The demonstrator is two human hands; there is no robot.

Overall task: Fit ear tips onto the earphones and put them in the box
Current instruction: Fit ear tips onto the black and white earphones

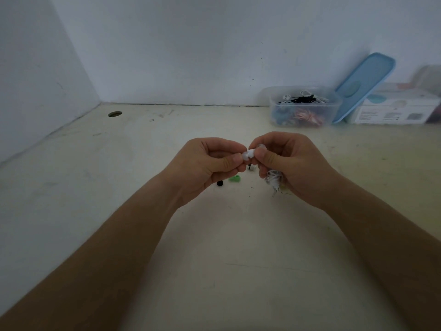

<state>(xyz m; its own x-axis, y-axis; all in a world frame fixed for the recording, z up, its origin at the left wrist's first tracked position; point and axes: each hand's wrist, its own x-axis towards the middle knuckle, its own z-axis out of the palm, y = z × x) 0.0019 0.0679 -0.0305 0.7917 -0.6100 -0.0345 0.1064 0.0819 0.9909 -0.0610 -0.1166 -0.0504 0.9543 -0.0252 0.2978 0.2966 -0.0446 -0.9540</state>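
Both hands meet above the middle of the table. My left hand [210,163] pinches a small white ear tip [248,154] between thumb and forefinger. My right hand [288,163] pinches the white earphone bud against that tip, and its coiled white cable [274,179] hangs bundled from the same palm. On the table below lie a black ear tip [219,183], a green ear tip [234,179] and a small white piece [251,167]. The clear plastic box [304,106] stands at the back right, holding several coiled earphones.
A blue lid [365,84] leans against the wall behind the box. A white cardboard carton [396,111] sits to its right. A round hole [114,113] is in the table at the back left, near the wall corner.
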